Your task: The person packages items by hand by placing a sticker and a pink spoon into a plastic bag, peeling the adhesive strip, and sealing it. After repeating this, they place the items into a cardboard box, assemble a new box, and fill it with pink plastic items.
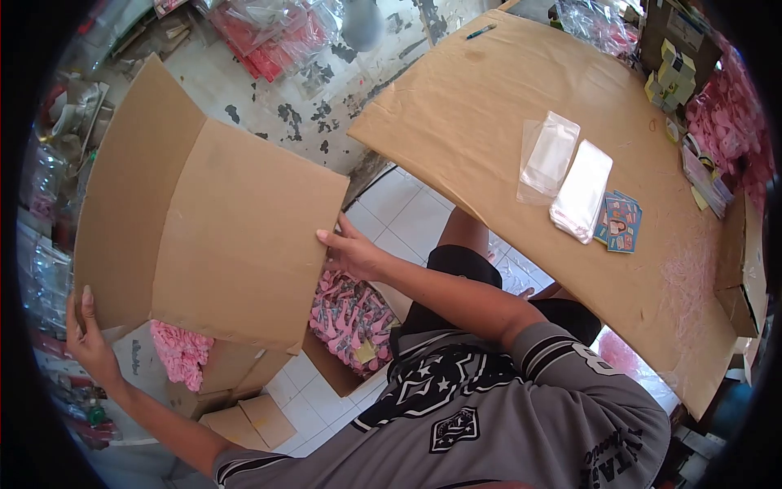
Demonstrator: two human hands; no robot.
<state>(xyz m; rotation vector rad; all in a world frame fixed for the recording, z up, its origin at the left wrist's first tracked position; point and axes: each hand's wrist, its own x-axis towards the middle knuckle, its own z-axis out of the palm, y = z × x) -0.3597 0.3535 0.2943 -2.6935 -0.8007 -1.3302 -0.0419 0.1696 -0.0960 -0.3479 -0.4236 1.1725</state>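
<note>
A large brown cardboard sheet [248, 228], creased into two panels, is held up on the left side of the view. My left hand [91, 342] grips its lower left edge, with fingertips showing on the near face. My right hand [352, 247] pinches its right edge, the thumb on the near face and the other fingers partly behind. Below my right forearm stands an open carton [334, 371] of pink clip-like pieces [356, 318]. Pink stringy material [181, 352] shows under the sheet's lower edge, near my left hand; the sheet hides part of it.
At right is a paper-covered table [456, 106] bearing clear plastic sleeves [582, 191], printed cards [621, 222] and a pen [481, 32]. Bagged goods [273, 37] line the wall. Cartons [244, 371] stand on the tiled floor [391, 204] below.
</note>
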